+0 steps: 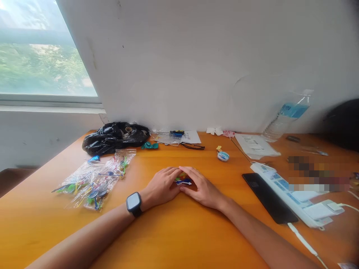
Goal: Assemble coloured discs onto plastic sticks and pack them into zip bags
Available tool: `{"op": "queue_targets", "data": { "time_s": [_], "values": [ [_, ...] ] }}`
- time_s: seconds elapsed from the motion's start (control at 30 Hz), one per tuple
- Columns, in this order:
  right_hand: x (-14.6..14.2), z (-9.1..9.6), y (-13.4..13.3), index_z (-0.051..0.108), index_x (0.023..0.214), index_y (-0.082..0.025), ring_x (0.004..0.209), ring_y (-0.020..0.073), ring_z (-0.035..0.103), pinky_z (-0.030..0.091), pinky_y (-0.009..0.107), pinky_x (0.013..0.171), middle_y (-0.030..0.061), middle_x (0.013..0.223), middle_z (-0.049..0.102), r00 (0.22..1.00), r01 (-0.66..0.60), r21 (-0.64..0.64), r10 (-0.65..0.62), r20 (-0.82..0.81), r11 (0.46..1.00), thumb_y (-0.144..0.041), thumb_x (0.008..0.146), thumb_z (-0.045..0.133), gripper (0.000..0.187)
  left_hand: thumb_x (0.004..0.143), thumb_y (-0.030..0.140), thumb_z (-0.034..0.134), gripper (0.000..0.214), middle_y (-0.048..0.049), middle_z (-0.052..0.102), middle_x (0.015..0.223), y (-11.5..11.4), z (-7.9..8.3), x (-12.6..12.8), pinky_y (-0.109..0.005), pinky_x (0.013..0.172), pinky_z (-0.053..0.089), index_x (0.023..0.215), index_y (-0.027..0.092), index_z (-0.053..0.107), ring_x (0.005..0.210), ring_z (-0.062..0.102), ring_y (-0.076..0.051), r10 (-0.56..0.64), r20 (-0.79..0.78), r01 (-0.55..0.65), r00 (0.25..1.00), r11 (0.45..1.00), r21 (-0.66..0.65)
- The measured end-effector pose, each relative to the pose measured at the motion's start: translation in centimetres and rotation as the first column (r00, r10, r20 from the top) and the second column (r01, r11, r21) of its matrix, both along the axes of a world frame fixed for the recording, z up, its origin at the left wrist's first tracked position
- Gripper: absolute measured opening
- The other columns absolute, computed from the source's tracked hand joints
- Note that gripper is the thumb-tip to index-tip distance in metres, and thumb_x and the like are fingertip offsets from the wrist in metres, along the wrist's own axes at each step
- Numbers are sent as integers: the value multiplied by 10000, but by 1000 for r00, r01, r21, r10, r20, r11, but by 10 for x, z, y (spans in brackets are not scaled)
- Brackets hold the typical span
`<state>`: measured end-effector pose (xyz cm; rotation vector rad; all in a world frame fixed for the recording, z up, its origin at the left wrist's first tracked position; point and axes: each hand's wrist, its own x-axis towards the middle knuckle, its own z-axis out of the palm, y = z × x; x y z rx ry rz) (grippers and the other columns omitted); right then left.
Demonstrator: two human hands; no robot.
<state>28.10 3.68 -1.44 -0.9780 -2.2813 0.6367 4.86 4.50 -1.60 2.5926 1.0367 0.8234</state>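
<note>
On the wooden table [174, 239], my left hand [162, 187] and my right hand [205, 190] lie with their fingertips meeting in front of me. Their fingers are stretched out and slightly bent, so both hands are open. Between them is a small cluster of colourful plastic pieces [184, 182], blue, white, green and yellow, partly hidden by my fingers. I cannot make out whether the fingers touch these pieces. A watch [134, 202] with a dark strap is on my left wrist. Clear plastic bags [97, 183] with similar colourful parts lie to the left.
A black plastic bag [112, 138] sits at the back left. Near the wall are papers [193, 136] and a dark-handled tool [177, 132]. A round white container [223, 156] is beyond my right hand. Right of it are a phone [269, 198], a power strip [283, 188] and a tilted bottle [287, 116].
</note>
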Motion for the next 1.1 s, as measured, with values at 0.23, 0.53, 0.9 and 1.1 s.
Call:
{"op": "queue_targets", "data": {
  "time_s": [0.23, 0.53, 0.9, 1.1],
  "values": [
    [4, 3, 2, 587, 1458, -318, 1218, 284, 643, 553, 459, 1071, 86, 1308, 678, 999, 24, 16, -24, -26, 1000, -396, 1052, 636, 416, 1006, 502, 667, 332, -84, 713, 1049, 8, 10, -14, -397, 824, 537, 1213, 243, 658, 956, 673, -272, 49, -99, -42, 994, 996, 75],
    [7, 0, 4, 608, 1431, -300, 1135, 270, 636, 538, 435, 1030, 78, 1211, 694, 999, 18, 85, -22, 49, 996, -303, 1045, 634, 386, 1091, 477, 560, 325, -78, 684, 989, 8, 6, -10, -332, 733, 503, 1224, 196, 653, 855, 656, -217, -108, -121, 114, 987, 992, 48],
    [12, 2, 9, 690, 1217, -258, 1025, 247, 653, 521, 376, 920, 69, 1092, 703, 991, 74, 133, -88, 105, 988, -345, 1073, 610, 187, 1118, 375, 447, 367, -121, 663, 1352, 18, 23, -24, -454, 1046, 501, 1427, 213, 561, 1228, 620, -291, 132, -77, -120, 988, 983, 140],
    [14, -1, 12, 696, 1196, -262, 1005, 236, 668, 530, 361, 894, 60, 1087, 699, 980, 175, 102, -183, 79, 979, -323, 1052, 628, 171, 1032, 217, 468, 337, -162, 518, 1550, 79, 25, -55, -537, 1038, 497, 1295, 203, 678, 1339, 508, -381, 424, -332, -336, 843, 895, 292]
  ]
}}
